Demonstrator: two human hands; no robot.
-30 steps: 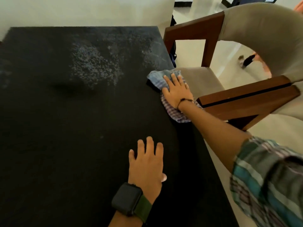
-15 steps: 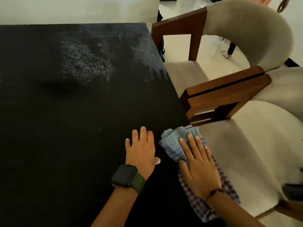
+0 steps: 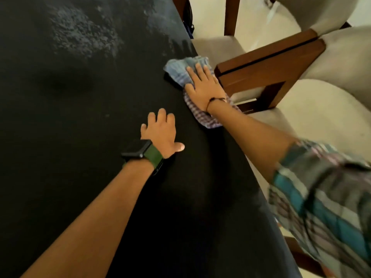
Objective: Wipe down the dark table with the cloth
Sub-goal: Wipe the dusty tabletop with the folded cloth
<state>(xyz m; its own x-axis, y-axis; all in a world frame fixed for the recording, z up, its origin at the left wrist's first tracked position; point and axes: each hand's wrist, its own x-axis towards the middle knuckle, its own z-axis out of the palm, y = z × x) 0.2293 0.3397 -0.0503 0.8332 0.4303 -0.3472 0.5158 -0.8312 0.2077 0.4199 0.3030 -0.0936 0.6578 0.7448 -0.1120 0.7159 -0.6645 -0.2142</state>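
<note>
Counter (image 3: 60, 177): dark, matte, pale dusty smears toward the far end.
Cloth (image 3: 178, 70): blue checked, bunched at the counter's right edge, near end hanging over.
Right hand (image 3: 202, 85): flat on the cloth, fingers straight, pressing down.
Left hand (image 3: 160, 132): palm down on the bare counter, fingers relaxed, holding nothing; watch (image 3: 137, 150) on wrist.
Chair (image 3: 267, 67): wooden arm just beside the cloth.

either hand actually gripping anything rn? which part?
No grip. Right hand presses flat on the middle of the cloth at the table edge. Left hand rests on bare tabletop.
</note>
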